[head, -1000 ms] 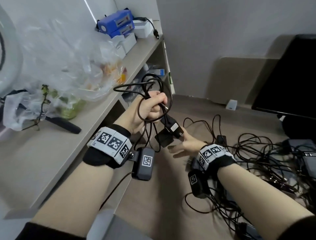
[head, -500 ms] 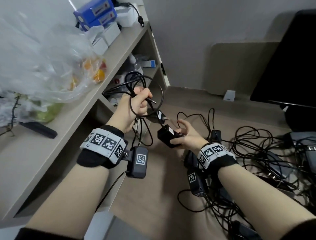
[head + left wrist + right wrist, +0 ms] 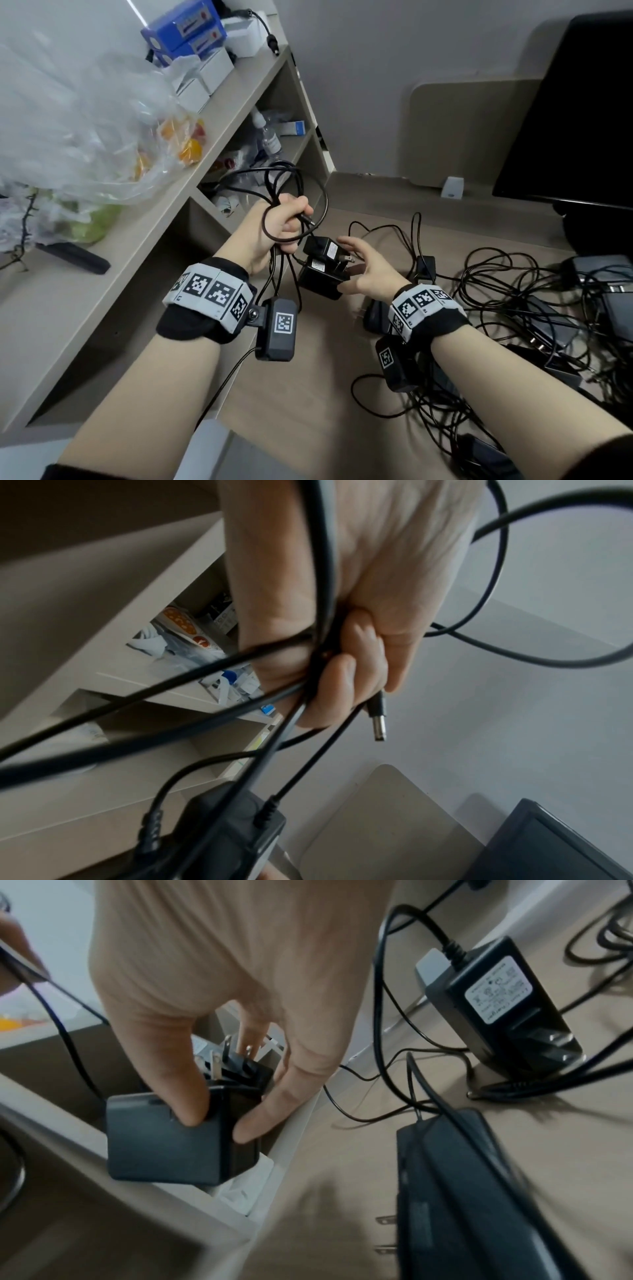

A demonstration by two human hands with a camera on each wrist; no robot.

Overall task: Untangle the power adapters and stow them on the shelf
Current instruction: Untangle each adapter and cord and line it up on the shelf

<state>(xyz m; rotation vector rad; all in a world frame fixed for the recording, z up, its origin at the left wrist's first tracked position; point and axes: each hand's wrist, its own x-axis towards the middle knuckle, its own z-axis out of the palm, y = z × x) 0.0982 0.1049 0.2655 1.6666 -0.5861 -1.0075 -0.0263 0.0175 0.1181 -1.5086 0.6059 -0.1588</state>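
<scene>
My left hand [image 3: 284, 222] is raised beside the shelf and grips a coil of black cables [image 3: 296, 186]. A barrel plug [image 3: 378, 721] sticks out past its fingers [image 3: 346, 685]. Two black power adapters [image 3: 320, 270] hang from these cables just below that hand, one stacked on the other, prongs facing right. My right hand [image 3: 363, 270] pinches the lower adapter [image 3: 171, 1137] between thumb and fingers [image 3: 260, 1115]. The upper adapter's prongs [image 3: 219, 1058] show behind the thumb.
A tangle of cables and adapters [image 3: 534, 308] covers the floor at right, one labelled brick [image 3: 503, 1001] close by. The shelf top [image 3: 222, 113] holds a plastic bag [image 3: 85, 130] and boxes [image 3: 191, 31]. Lower compartments [image 3: 270, 144] hold small items. A black monitor [image 3: 575, 120] stands at right.
My right hand has come up from under the hanging adapters and taken hold of the lower one. The left hand has dropped slightly with the coil still in its grip.
</scene>
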